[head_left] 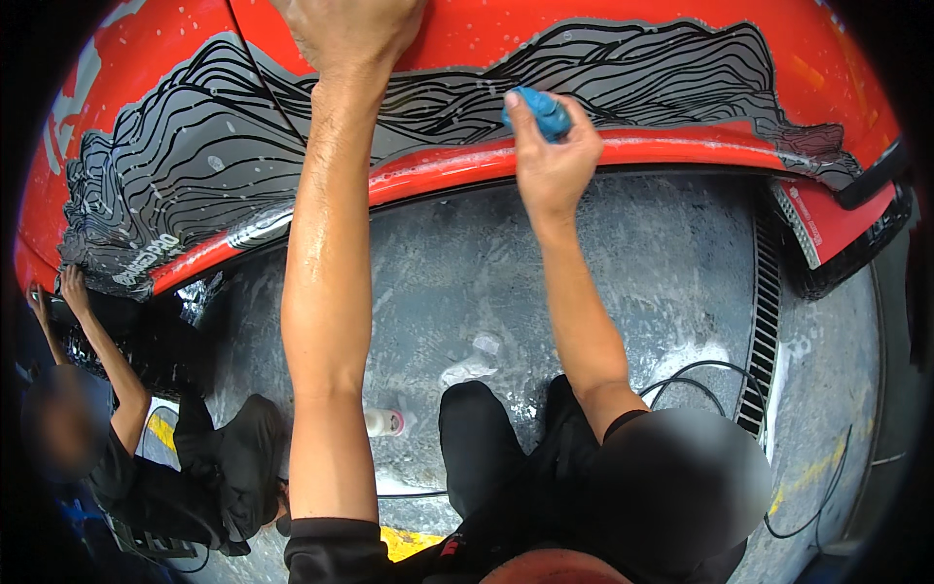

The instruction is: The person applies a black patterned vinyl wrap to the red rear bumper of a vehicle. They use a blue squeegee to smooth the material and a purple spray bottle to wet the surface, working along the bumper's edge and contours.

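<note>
Meanwhile, the right hand (550, 161), fingers closed on a blue squeegee (541, 112), presses grey patterned vinyl wrap (623, 73) onto the red car body (467, 29); the left hand (345, 34) lies flat above, fingers out of view. Smoothing seems underway; steady strokes toward the edge look needed next.

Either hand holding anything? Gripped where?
Right hand pinches a small blue tool by its lower end, against the car body. Left hand holds nothing, flat on the panel.

head view: worn on head, left of a fisheye pair | faces down and forward, close over car panel (584, 39) at 12 o'clock | forearms enter from 6 o'clock, wet floor (467, 282) below centre | edges bend toward rim, dark corners | only one view, no overlap to compare
</note>
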A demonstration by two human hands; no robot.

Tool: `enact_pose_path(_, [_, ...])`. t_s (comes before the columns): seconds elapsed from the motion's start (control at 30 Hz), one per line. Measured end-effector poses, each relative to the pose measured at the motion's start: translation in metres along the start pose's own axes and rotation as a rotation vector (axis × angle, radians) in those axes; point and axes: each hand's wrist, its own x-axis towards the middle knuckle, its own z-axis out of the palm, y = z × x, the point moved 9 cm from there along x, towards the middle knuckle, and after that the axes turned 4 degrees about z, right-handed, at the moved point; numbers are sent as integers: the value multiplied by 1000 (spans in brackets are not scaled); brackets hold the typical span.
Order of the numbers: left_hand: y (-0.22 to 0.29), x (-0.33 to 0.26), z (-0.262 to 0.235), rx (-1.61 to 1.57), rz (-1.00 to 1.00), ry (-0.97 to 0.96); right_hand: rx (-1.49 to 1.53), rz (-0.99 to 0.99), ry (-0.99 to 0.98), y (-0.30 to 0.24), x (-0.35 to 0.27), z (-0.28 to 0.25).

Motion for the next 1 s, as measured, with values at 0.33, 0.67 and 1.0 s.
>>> enact_pose_path(0.33, [0,-2,6,42,-30,-22,268,567,-244,25,-23,-44])
enact_pose_path(0.67, [-8,-5,15,-14,-26,-75,428,1464,244,141,-201,-415])
enact_pose_path(1.0, [-7,-2,10,1,-2,-87,174,844,94,123,-69,-369])
